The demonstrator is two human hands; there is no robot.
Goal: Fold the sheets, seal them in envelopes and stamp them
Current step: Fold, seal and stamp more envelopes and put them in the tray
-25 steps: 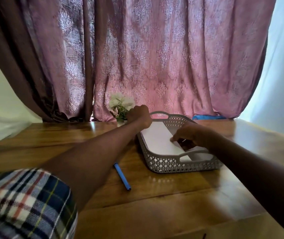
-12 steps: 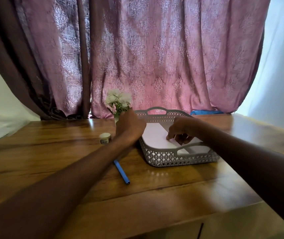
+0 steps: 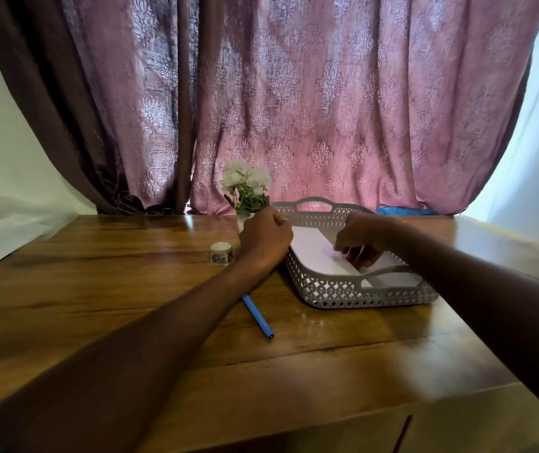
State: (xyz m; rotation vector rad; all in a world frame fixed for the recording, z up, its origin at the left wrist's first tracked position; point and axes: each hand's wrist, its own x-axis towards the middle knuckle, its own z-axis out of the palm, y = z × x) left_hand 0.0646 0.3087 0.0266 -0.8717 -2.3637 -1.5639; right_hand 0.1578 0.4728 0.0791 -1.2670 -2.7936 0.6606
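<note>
Counts: one basket (image 3: 356,294), one pen (image 3: 257,317), one small jar (image 3: 221,253), one bunch of flowers (image 3: 246,188), two hands.
Basket: grey, lattice-walled, a handle at each end; it stands in the far right part of the tabletop (image 3: 131,305), angled to the edges.
Sheets: white sheets (image 3: 314,253) lie flat inside the basket; how many are stacked cannot be told.
Left hand: the left hand (image 3: 266,238) is curled into a loose fist at the basket's left rim; whether its grip holds the rim cannot be told.
Right hand: the right hand (image 3: 359,243) reaches into the basket from the right, fingers bent down onto the top sheet; whether the grip has pinched paper cannot be told.
Pen: blue, lying slantwise on the tabletop just near-left of the basket, its far end hidden under the left forearm.
Jar: pale lid, upright, just left of the left wrist, apart from the basket.
Flowers: white blooms at the far edge, just behind the left hand.
Curtain: a pink patterned curtain (image 3: 327,93) hangs behind the far edge.
Open room: the near half of the tabletop and its left side are bare wood, crossed only by the two forearms.
</note>
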